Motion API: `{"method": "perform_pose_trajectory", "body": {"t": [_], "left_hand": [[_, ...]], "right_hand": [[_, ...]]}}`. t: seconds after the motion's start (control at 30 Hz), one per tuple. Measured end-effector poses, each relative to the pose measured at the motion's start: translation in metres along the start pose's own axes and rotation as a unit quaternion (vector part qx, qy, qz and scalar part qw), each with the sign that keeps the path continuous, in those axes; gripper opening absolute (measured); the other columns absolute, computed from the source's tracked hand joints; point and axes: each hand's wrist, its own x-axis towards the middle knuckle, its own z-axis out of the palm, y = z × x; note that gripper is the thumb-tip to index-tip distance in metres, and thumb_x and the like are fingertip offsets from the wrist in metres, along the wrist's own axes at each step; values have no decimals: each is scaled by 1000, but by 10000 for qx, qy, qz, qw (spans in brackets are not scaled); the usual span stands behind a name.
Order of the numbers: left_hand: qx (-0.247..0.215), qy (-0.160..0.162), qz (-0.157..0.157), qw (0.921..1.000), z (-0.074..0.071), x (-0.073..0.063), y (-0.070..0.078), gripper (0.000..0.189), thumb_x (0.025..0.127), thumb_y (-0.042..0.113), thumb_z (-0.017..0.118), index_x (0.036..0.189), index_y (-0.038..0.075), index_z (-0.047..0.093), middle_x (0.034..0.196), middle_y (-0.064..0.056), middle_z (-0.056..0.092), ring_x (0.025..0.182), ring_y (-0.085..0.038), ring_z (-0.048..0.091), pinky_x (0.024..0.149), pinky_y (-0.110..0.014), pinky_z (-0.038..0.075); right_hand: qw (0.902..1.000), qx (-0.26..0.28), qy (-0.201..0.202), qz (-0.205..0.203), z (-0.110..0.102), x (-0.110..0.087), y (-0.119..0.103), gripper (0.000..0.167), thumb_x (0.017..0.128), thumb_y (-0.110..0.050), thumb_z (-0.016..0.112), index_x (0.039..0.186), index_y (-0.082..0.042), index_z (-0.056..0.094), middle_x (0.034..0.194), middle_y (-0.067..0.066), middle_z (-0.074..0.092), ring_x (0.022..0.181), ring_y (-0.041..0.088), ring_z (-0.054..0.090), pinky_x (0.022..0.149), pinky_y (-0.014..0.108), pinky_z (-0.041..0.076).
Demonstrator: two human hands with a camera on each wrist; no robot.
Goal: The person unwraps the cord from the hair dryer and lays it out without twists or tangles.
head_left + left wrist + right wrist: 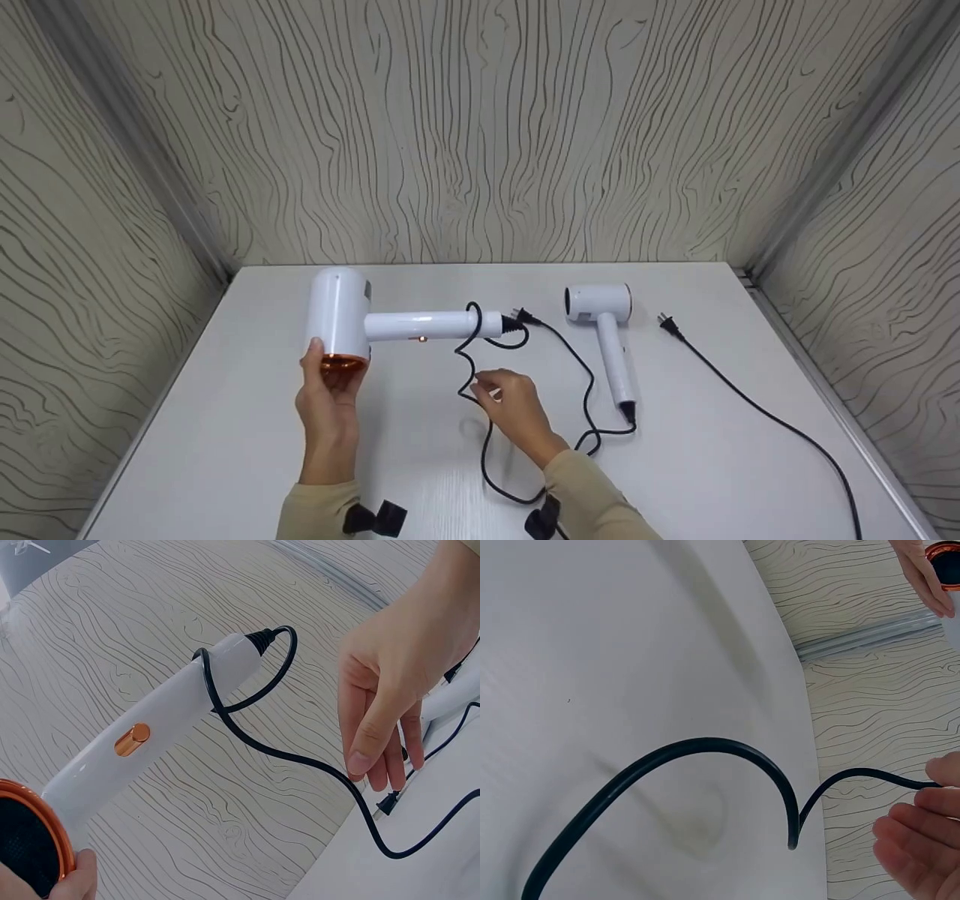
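Note:
A white hair dryer [431, 325] is held sideways above the table, its handle pointing right. My left hand [330, 409] grips its head around the copper-rimmed end, thumb on the near side. A copper-coloured button shows on the handle [142, 727] in the left wrist view. The black cord [262, 746] loops once around the handle's end and hangs down past my right hand [514, 405]. That hand's fingers are loosely bent, with thumb and fingertips right beside the cord [862, 771]. In the left wrist view its fingers [394, 757] point downward.
A second white hair dryer [611, 345] lies on the white table [225, 420] at the right. Its cord and a black plug [525, 316] lie nearby. Another plug [669, 325] with its cord runs along the right side. Wood-patterned walls [480, 135] enclose the table.

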Motion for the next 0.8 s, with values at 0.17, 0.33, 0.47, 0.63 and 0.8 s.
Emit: {"method": "perform_pose_trajectory", "body": {"t": [0.17, 0.33, 0.47, 0.63, 0.8], "left_hand": [[-8, -28, 4, 10000, 0, -1, -1, 61, 97, 53, 43, 145, 21, 21, 129, 4, 40, 119, -16, 46, 102, -22, 49], [7, -43, 22, 10000, 1, -2, -3, 60, 97, 52, 43, 145, 22, 22, 130, 3, 41, 118, -16, 47, 102, -22, 49], [110, -63, 42, 9999, 1, -2, -4, 60, 97, 53, 42, 145, 22, 22, 131, 3, 41, 119, -17, 47, 101, -21, 49], [75, -67, 17, 9999, 2, -2, -5, 61, 97, 53, 43, 145, 21, 22, 131, 2, 41, 119, -17, 47, 99, -20, 51], [33, -3, 67, 10000, 1, -1, -5, 62, 97, 52, 43, 144, 17, 23, 129, 1, 41, 115, -16, 49, 92, -16, 55]], "right_hand": [[9996, 193, 120, 145, 3, 5, 1, 17, 88, -10, 66, 98, 3, 72, 88, 13, 75, 79, 22, 71, 66, 22, 59], [9997, 199, 123, 119, 5, 8, 4, 15, 88, -8, 65, 95, 3, 72, 86, 13, 74, 77, 19, 71, 65, 22, 59], [9989, 342, 12, 331, 5, 9, 4, 14, 89, -10, 64, 96, -1, 73, 87, 10, 75, 78, 18, 71, 66, 21, 59], [9987, 329, 68, 374, 7, 10, 4, 14, 91, -12, 64, 94, -2, 73, 88, 9, 75, 78, 17, 70, 66, 18, 56], [9989, 289, 150, 339, 8, 8, 0, 14, 92, -12, 63, 93, -2, 73, 86, 8, 75, 75, 14, 69, 65, 17, 55]]}}
